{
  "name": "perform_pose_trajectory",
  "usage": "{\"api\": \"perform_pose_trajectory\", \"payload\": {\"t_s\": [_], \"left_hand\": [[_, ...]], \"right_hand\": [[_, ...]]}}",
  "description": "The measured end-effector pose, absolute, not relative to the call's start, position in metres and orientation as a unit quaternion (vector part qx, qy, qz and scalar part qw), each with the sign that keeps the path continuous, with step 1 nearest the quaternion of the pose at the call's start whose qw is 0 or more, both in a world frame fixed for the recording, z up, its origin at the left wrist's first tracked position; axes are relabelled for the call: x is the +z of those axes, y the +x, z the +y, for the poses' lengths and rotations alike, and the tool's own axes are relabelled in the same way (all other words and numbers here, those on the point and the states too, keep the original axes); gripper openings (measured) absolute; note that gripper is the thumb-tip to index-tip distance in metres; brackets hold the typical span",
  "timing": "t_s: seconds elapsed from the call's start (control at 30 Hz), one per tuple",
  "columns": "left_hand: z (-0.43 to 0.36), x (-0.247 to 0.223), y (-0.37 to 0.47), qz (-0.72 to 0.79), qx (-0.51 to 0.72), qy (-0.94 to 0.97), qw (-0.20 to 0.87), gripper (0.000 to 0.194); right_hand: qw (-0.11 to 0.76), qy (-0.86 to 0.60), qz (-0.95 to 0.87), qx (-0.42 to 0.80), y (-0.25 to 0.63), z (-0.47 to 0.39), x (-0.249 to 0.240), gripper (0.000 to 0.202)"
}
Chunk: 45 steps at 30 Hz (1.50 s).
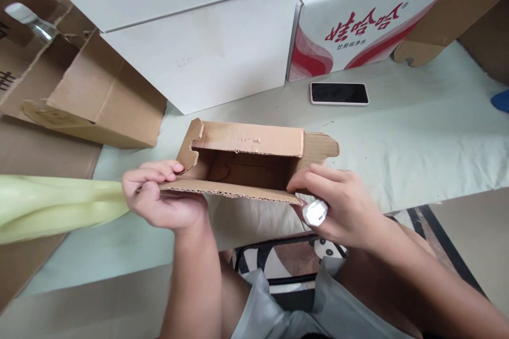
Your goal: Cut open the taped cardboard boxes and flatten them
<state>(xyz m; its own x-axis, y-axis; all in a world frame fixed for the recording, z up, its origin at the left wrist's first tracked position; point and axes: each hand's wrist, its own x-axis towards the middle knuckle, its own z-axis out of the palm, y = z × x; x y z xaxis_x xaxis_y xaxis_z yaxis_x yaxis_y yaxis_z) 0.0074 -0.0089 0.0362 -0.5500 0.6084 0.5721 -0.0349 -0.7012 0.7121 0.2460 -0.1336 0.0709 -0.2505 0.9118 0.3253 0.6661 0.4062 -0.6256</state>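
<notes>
While I hold the small cardboard box open in front of me, just above the near edge of the pale sheet, I judge I'm partway through unfolding its flaps. My left hand is closed around the near left corner, thumb and fingers pinching the cardboard, with a pale green cloth trailing left from it. My right hand pinches the near right edge and also keeps a small white object tucked in its fingers. Next, I'd need a steady grip on both corners. A phone lies farther off.
</notes>
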Motion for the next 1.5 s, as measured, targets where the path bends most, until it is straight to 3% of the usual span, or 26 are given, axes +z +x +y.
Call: {"api": "perform_pose_trajectory", "payload": {"t_s": [0.53,0.67,0.83,0.97,1.03,1.2,1.4,1.5], "left_hand": [[-0.009,0.034,0.006,0.329,0.804,0.459,0.186,0.010],[-0.007,0.030,0.003,0.325,0.798,0.474,0.178,0.015],[-0.007,0.028,-0.004,0.332,0.784,0.492,0.185,0.023],[-0.008,0.027,-0.008,0.341,0.761,0.502,0.228,0.027],[-0.008,0.026,-0.009,0.346,0.753,0.503,0.247,0.032],[-0.005,0.022,-0.012,0.356,0.735,0.514,0.262,0.049],[0.000,0.020,-0.025,0.378,0.707,0.514,0.305,0.077],[0.001,0.018,-0.031,0.374,0.704,0.511,0.320,0.086]], "right_hand": [[0.369,-0.507,-0.748,0.218,0.249,-0.128,0.071,0.005],[0.418,-0.506,-0.735,0.173,0.249,-0.131,0.073,0.014],[0.479,-0.605,-0.625,0.121,0.250,-0.128,0.064,0.029],[0.493,-0.586,-0.629,0.135,0.254,-0.118,0.054,0.023],[0.501,-0.563,-0.639,0.151,0.256,-0.115,0.050,0.021],[0.538,-0.542,-0.609,0.213,0.258,-0.115,0.048,0.041],[0.564,-0.442,-0.662,0.219,0.258,-0.117,0.057,0.023],[0.542,-0.413,-0.698,0.221,0.257,-0.117,0.059,0.024]]}}
